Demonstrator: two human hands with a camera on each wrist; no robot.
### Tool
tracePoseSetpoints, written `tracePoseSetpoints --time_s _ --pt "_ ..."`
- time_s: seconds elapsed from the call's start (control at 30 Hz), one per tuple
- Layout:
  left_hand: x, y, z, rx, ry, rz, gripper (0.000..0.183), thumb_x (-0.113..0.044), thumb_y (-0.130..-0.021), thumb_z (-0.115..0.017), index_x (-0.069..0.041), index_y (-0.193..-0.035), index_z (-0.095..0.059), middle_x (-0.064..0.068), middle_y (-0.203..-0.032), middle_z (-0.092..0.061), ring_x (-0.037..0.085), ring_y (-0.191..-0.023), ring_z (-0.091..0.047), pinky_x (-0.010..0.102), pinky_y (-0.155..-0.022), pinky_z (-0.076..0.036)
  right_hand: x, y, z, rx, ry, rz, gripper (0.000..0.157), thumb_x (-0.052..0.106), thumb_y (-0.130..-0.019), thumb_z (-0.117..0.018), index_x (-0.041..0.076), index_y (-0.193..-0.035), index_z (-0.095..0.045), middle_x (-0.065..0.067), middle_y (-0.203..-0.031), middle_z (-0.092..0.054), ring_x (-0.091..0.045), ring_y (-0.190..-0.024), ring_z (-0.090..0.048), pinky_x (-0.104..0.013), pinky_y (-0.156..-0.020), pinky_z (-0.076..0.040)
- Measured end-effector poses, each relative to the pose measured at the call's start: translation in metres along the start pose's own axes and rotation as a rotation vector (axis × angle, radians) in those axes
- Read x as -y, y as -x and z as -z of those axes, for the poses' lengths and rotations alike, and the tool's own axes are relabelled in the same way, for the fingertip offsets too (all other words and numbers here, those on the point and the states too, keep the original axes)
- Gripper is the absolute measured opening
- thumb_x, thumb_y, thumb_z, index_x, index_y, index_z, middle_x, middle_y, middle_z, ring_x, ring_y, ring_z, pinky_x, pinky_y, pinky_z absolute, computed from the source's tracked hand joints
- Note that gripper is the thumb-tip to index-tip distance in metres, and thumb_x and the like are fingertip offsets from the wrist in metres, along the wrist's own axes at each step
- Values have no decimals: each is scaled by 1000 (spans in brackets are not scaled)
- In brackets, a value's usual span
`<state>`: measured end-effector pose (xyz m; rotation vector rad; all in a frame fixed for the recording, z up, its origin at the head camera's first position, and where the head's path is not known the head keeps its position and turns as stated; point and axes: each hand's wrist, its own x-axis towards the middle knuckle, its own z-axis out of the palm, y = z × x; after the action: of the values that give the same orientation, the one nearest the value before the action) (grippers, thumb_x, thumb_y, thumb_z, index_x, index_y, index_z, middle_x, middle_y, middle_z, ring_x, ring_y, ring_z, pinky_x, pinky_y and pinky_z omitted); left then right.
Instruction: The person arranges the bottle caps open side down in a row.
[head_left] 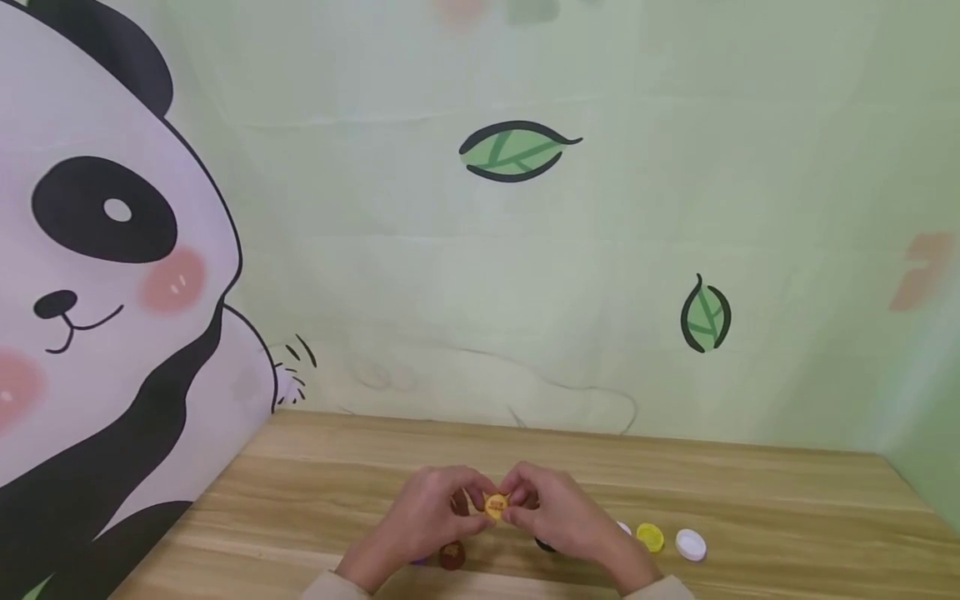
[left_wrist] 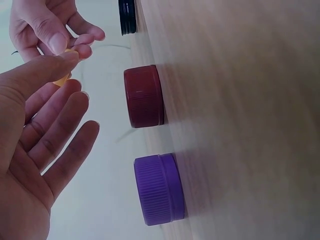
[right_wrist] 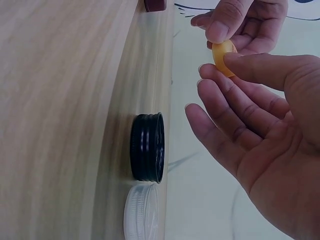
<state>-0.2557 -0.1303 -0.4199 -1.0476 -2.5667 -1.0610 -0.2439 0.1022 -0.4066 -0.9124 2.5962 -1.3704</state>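
Observation:
Between both hands, above the table, is a small orange-yellow bottle cap (head_left: pixel 496 506) with reddish print on its face. My left hand (head_left: pixel 435 514) pinches its left side with thumb and fingertips. On the opposite side my right hand (head_left: pixel 558 510) pinches it the same way. In the right wrist view the cap (right_wrist: pixel 223 57) stands edge-on between the thumbs and fingers. Below the left hand sit a dark red cap (left_wrist: pixel 144 96) and a purple ribbed cap (left_wrist: pixel 159 189). Near the right hand a black cap (right_wrist: pixel 147 147) rests on the table, partly hidden in the head view.
Right of the hands on the wooden table (head_left: pixel 787 500) lie a yellow cap (head_left: pixel 650 537) and a white cap (head_left: pixel 691 545). Another whitish cap (right_wrist: pixel 141 212) is next to the black one. Behind the table rises a green wall covering (head_left: pixel 375 292) with a panda picture.

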Motion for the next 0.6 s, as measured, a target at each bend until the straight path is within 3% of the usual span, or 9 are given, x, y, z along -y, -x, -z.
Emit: tracePoseSetpoints --time_s 0.6 --pt "2 1 0 36 -6 -2 20 -12 -87 -89 -12 -105 -79 -11 -85 -72 -4 -69 -63 19 -62 -53 2 1 0 24 31 -7 15 0 -96 -74 6 -109 -69 4 -93 -70 -13 -87 -64 -28 -76 -53"
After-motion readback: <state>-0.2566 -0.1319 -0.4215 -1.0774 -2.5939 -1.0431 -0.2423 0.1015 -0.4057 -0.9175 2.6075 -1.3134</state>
